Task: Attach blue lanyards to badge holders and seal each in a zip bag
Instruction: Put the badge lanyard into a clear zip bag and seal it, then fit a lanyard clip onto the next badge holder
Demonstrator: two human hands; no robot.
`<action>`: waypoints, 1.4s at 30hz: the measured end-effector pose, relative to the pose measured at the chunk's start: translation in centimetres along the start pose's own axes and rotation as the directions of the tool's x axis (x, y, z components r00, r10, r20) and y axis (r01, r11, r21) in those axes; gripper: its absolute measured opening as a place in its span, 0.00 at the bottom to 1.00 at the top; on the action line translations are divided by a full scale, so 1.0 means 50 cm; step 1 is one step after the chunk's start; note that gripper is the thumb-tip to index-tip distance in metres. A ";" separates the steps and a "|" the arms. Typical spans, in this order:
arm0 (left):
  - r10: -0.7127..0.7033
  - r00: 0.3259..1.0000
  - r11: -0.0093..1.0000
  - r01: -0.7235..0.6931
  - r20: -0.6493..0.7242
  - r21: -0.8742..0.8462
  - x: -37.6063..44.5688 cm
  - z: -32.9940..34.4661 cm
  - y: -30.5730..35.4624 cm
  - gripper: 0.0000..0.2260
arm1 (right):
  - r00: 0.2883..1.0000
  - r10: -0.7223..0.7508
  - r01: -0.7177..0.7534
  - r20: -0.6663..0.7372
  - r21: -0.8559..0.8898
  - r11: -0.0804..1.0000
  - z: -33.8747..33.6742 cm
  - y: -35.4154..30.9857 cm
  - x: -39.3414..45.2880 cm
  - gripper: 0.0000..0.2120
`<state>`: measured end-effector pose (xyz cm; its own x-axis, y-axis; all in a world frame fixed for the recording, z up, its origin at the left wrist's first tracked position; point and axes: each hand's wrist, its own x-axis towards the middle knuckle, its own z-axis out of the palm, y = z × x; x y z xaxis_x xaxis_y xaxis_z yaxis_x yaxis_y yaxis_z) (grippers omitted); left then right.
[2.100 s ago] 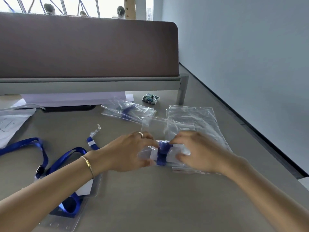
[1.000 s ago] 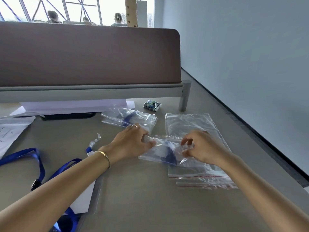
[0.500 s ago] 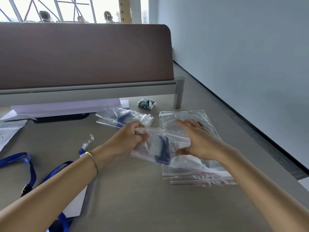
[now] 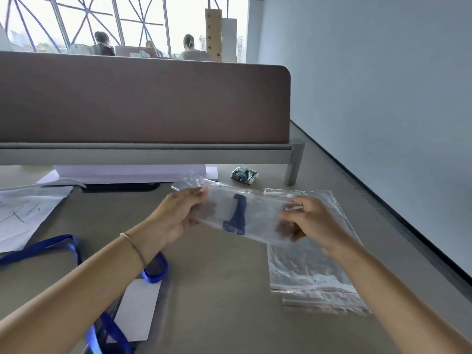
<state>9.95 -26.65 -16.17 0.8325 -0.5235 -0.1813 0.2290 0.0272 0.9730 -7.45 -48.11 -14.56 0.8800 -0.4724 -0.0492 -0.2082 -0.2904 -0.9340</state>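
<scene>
A clear zip bag (image 4: 258, 215) with a badge holder and a folded blue lanyard (image 4: 236, 213) inside is held up above the table. My left hand (image 4: 178, 213) pinches its left end. My right hand (image 4: 304, 218) pinches its right end near the zip strip. A stack of empty zip bags (image 4: 311, 272) lies under my right forearm. Loose blue lanyards (image 4: 51, 247) and badge holders (image 4: 139, 310) lie at the lower left, partly hidden by my left arm.
A brown desk divider (image 4: 143, 98) on a grey rail closes off the back of the table (image 4: 217, 290). A small wrapped packet (image 4: 244, 174) sits near the divider's post. Papers (image 4: 23, 213) lie at the left. The table edge and a wall run along the right.
The bag with the lanyard has been lifted off the table and stretched between both hands. My right hand went from lying flat on the bag to pinching its right end.
</scene>
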 end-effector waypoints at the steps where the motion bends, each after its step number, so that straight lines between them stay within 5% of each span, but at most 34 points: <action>1: 0.016 0.999 0.999 -0.017 -0.042 -0.032 0.006 -0.012 0.007 0.13 | 0.999 0.002 -0.002 -0.047 0.000 1.000 0.015 -0.003 0.014 0.02; 4: 0.108 0.980 0.994 -0.102 -0.167 0.042 0.021 -0.041 0.028 0.16 | 0.991 0.024 -0.013 -0.128 0.083 0.996 0.052 -0.024 0.056 0.04; 7: 0.246 0.936 0.927 -0.152 -0.251 0.342 0.046 -0.056 0.047 0.08 | 0.990 0.053 -0.029 -0.129 0.177 0.984 0.083 -0.045 0.094 0.02; 10: 0.381 0.899 0.779 -0.186 -0.217 0.598 0.080 -0.064 0.056 0.11 | 0.990 0.080 -0.052 -0.119 0.224 0.973 0.107 -0.058 0.128 0.08; 16: 0.436 0.899 0.551 -0.232 -0.040 0.802 0.126 -0.079 0.053 0.18 | 0.985 0.073 -0.044 -0.158 0.178 0.983 0.141 -0.060 0.174 0.12; 20: 0.491 0.869 0.360 -0.261 0.056 0.896 0.154 -0.082 0.028 0.18 | 0.981 0.031 -0.027 -0.192 0.021 0.999 0.154 -0.045 0.200 0.12; 24: 0.476 0.873 0.204 -0.224 0.103 0.953 0.160 -0.081 0.014 0.14 | 0.954 -0.176 0.044 -0.241 -0.468 0.882 0.158 -0.032 0.206 0.03; 28: 0.502 0.856 0.172 -0.237 0.122 0.956 0.143 -0.090 0.017 0.14 | 0.902 -0.342 0.033 -0.264 -0.747 0.664 0.160 -0.049 0.186 0.20; 34: 0.476 0.860 0.167 -0.295 0.185 0.941 0.060 -0.132 0.023 0.15 | 0.850 -0.511 0.265 -0.125 -0.737 0.622 0.217 -0.085 0.142 0.08; 42: 0.449 0.882 0.164 -0.237 0.141 0.958 -0.103 -0.203 0.021 0.08 | 0.897 -0.397 0.413 0.195 -0.689 0.596 0.332 -0.110 0.071 0.04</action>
<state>11.02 -15.27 -15.67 0.7662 -0.5696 0.2975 -0.6426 -0.6872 0.3389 3.89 -34.36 -15.50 0.9551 -0.1461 0.2576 -0.0543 -0.9415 -0.3327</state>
